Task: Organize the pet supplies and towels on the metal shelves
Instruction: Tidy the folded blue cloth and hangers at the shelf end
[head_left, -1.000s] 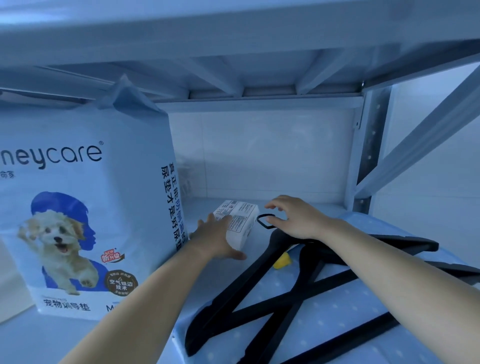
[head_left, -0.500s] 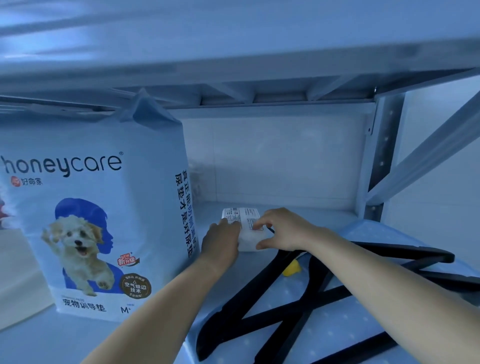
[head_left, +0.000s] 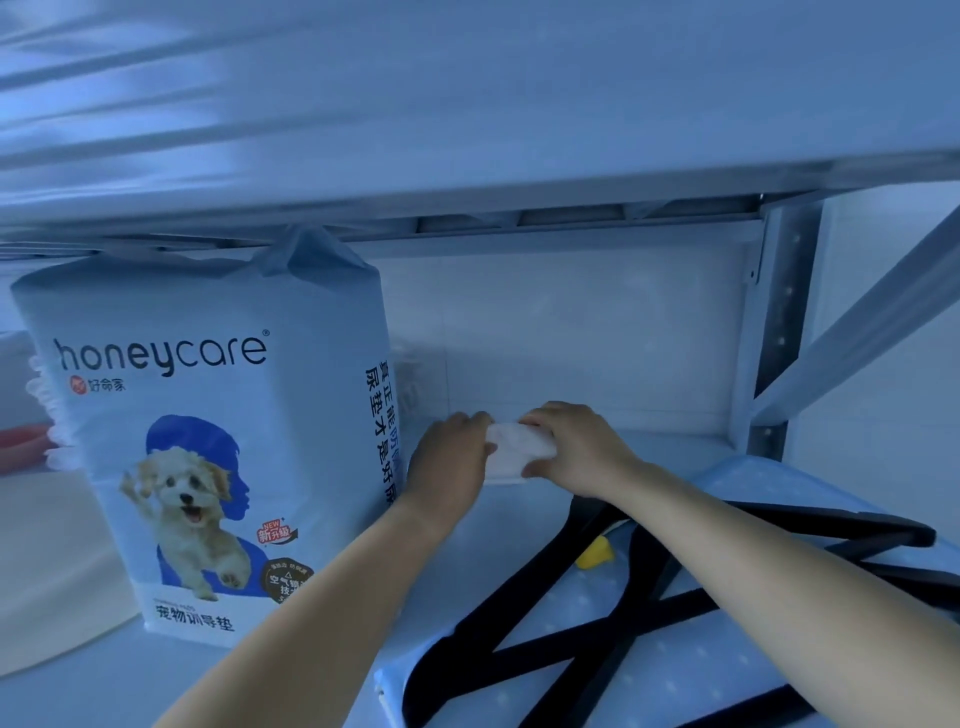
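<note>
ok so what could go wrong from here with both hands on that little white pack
1. The right hand reaches over the black hangers; drawing back, the forearm might snag them.
2. The left hand is close beside the tall honeycare bag; a nudge could tip it.
3. The small white pack is pinched only at its ends and might slip.

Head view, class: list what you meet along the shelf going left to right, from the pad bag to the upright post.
pad bag → left hand → white packet → right hand → black hangers → post
</note>
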